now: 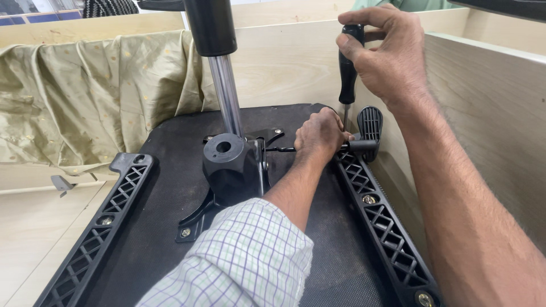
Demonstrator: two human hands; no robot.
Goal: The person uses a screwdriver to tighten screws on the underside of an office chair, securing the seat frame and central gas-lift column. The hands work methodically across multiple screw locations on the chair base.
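**A:** Straight below our right hand (387, 54) hangs the screwdriver (347, 68), black handle wrapped tight in our fingers, long axis just about vertical, shaft pointing down to the top end of the right-side black bracket (378, 219).

**B:** Yep, and our left hand (319, 135) sits right under it, fingers curled shut around the tip area beside the paddle lever (369, 126). Can't tell if we're pinching a screw, though. Left's clearly closer to the bracket.
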